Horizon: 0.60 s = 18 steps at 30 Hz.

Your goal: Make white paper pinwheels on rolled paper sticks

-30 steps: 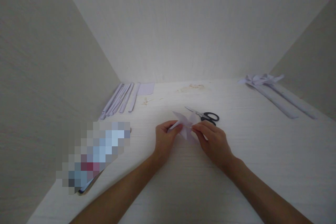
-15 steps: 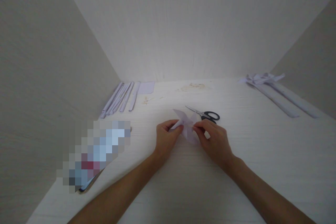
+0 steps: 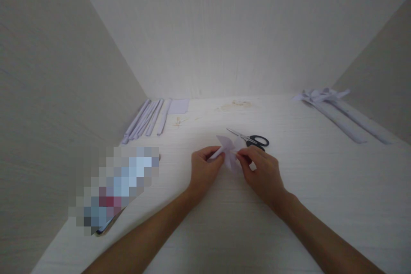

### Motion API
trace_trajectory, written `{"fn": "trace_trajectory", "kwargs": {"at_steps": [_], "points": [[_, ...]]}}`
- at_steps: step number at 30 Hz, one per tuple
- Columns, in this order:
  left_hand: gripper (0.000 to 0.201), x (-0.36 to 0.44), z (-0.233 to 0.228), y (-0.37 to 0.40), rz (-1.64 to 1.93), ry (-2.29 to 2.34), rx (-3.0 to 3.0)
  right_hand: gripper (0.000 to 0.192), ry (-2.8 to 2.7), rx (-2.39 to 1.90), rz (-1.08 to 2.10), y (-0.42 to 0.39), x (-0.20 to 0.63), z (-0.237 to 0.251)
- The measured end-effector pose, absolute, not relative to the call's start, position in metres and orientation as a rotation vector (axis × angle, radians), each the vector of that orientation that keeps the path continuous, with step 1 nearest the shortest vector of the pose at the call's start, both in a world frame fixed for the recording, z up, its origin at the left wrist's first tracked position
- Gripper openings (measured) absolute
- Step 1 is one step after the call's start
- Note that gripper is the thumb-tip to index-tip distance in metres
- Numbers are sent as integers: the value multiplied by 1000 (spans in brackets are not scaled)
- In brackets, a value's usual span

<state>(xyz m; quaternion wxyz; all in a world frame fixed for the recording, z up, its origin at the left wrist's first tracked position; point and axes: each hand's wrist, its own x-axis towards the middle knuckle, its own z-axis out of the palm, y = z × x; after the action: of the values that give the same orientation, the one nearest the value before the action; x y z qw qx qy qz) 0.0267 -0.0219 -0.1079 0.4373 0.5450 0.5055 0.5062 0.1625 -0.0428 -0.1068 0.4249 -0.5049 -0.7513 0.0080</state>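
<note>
Both my hands hold a small pale lilac folded paper piece (image 3: 228,150) just above the white table (image 3: 224,222). My left hand (image 3: 203,171) pinches its left end, which looks like a thin rolled strip. My right hand (image 3: 261,173) pinches the paper's right side with thumb and forefinger. Black-handled scissors (image 3: 253,140) lie closed on the table just behind my right hand.
Several lilac paper strips (image 3: 146,122) and a small paper square (image 3: 178,106) lie at the back left. Finished folded paper pieces with long strips (image 3: 337,113) lie at the back right. A blurred flat object (image 3: 112,188) rests near the left wall. White walls enclose three sides.
The paper piece has been gathered tighter between my fingers and looks smaller. Both hands stay nearly in place.
</note>
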Motion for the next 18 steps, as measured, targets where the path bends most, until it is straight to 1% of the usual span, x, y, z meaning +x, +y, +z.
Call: {"fn": "trace_trajectory", "kwargs": {"at_steps": [7, 13, 18], "points": [[15, 26, -108, -23, 1272, 1285, 1402, 13, -1928, -1260, 65, -43, 162, -107], [16, 23, -112, -18, 1292, 1242, 1253, 8, -1803, -1285, 59, -42, 163, -105], [15, 24, -112, -17, 1311, 1202, 1183, 6, -1703, -1363, 196, -41, 163, -103]]}}
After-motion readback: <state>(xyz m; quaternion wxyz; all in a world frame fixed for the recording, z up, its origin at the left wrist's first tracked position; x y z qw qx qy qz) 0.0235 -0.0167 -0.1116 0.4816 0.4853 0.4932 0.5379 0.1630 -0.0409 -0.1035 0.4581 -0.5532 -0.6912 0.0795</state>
